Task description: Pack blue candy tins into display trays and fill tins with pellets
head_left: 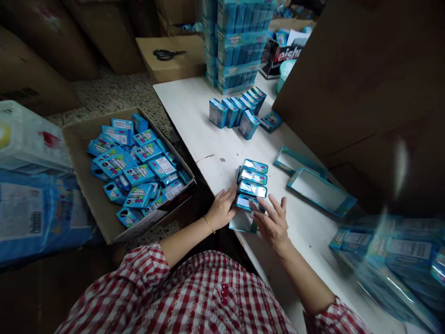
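Observation:
Small blue candy boxes (253,189) stand side by side in a short row at the table's front edge, shiny narrow ends facing up. My left hand (223,206) lies along the row's left side, fingers stretched out and touching the boxes. On the other side, my right hand (273,222) has its fingers apart, with fingertips at the nearest box. Below that box, part of a shallow blue tray with a pale inside (240,223) shows; the boxes and hands hide the rest.
An open carton (78,185) of loose candy boxes stands left of the white table (208,139). More boxes (231,111) stand farther back, before a tall wrapped stack (239,46). Two shallow trays (318,195) lie right. Wrapped packs (399,250) sit front right; scissors (167,54) lie behind.

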`<state>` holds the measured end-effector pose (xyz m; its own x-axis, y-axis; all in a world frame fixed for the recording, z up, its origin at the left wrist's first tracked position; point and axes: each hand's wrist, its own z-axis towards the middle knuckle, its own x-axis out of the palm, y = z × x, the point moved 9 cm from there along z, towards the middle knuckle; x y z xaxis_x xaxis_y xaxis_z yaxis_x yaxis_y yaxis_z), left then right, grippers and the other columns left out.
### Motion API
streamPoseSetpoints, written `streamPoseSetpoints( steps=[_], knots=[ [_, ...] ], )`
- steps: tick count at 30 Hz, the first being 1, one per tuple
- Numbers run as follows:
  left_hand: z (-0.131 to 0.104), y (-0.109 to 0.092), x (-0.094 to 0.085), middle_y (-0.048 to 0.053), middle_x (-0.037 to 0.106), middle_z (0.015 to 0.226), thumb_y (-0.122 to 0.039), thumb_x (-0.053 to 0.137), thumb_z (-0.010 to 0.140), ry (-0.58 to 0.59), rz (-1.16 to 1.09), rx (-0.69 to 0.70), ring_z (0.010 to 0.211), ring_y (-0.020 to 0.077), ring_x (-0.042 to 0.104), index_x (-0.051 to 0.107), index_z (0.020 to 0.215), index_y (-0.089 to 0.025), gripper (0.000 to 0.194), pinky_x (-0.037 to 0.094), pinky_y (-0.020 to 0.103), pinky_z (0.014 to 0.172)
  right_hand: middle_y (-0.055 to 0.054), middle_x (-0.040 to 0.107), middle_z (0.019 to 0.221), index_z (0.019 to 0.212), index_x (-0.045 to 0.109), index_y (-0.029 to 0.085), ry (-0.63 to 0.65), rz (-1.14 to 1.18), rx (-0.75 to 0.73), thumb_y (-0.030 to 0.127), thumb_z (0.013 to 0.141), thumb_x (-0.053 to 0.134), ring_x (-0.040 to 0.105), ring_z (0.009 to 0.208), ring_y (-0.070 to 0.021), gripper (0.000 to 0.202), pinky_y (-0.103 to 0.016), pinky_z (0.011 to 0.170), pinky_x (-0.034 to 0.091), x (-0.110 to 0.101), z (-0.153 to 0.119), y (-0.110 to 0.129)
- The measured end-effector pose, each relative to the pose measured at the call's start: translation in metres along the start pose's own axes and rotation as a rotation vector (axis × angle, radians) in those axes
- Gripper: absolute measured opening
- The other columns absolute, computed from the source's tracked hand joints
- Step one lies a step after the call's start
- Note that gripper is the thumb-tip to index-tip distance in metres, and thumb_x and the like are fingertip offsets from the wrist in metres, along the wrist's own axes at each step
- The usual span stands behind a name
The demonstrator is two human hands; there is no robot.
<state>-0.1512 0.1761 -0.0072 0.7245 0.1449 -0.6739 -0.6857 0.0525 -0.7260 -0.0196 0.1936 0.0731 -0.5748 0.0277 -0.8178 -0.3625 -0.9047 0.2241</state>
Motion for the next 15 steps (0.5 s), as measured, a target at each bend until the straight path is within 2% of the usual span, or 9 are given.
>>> streamPoseSetpoints(
  steps=[4,7,9,12,15],
  knots=[
    [0.002,-0.001,0.002,0.017,0.028,0.145,-0.033,0.049,0.083,-0.021,-0.031,0.031,0.133,0.0259,0.029,0.01,0.144,-0.017,0.073,0.03,0.047,0.104,-0.008,0.049,0.132,0.123,0.051,0.028,0.127,0.076,0.011,0.04,0.084,0.052,0.038,0.128,-0.0253,0.041,-0.055,0.108,0.023,-0.01,0.024,-0.002],
    [0.003,0.0,0.004,0.017,0.031,0.143,-0.039,0.048,0.084,-0.027,-0.04,0.073,0.13,0.0269,0.035,0.007,0.144,-0.018,0.075,0.032,0.047,0.102,-0.008,0.045,0.136,0.132,0.042,0.027,0.269,0.116,-0.056,0.049,0.085,0.045,0.031,0.132,-0.0264,0.051,-0.057,0.108,0.017,0.004,0.064,-0.016],
    [0.002,0.002,0.005,0.017,0.031,0.143,-0.043,0.046,0.085,-0.032,-0.033,0.07,0.129,0.0278,0.036,0.009,0.144,-0.019,0.073,0.032,0.048,0.101,-0.008,0.046,0.135,0.132,0.042,0.027,0.232,0.12,0.012,0.048,0.087,0.04,0.033,0.131,-0.0253,0.05,-0.055,0.108,0.02,0.014,0.105,-0.049],
    [0.002,0.004,0.007,0.017,0.027,0.145,-0.042,0.045,0.086,-0.016,-0.034,0.065,0.129,0.0276,0.036,0.008,0.144,-0.021,0.072,0.031,0.047,0.102,-0.013,0.044,0.135,0.132,0.042,0.02,0.106,0.049,0.251,0.048,0.085,0.046,0.037,0.127,-0.0267,0.055,-0.048,0.103,0.03,0.04,0.175,-0.119],
    [0.001,0.004,0.009,0.017,0.023,0.146,-0.039,0.046,0.086,0.011,-0.033,0.06,0.129,0.0261,0.036,0.0,0.144,-0.022,0.075,0.031,0.046,0.102,-0.022,0.042,0.134,0.133,0.038,0.008,0.199,-0.021,0.433,0.043,0.08,0.055,0.041,0.122,-0.0325,0.066,-0.047,0.097,0.035,0.09,0.229,-0.165]
  ],
)
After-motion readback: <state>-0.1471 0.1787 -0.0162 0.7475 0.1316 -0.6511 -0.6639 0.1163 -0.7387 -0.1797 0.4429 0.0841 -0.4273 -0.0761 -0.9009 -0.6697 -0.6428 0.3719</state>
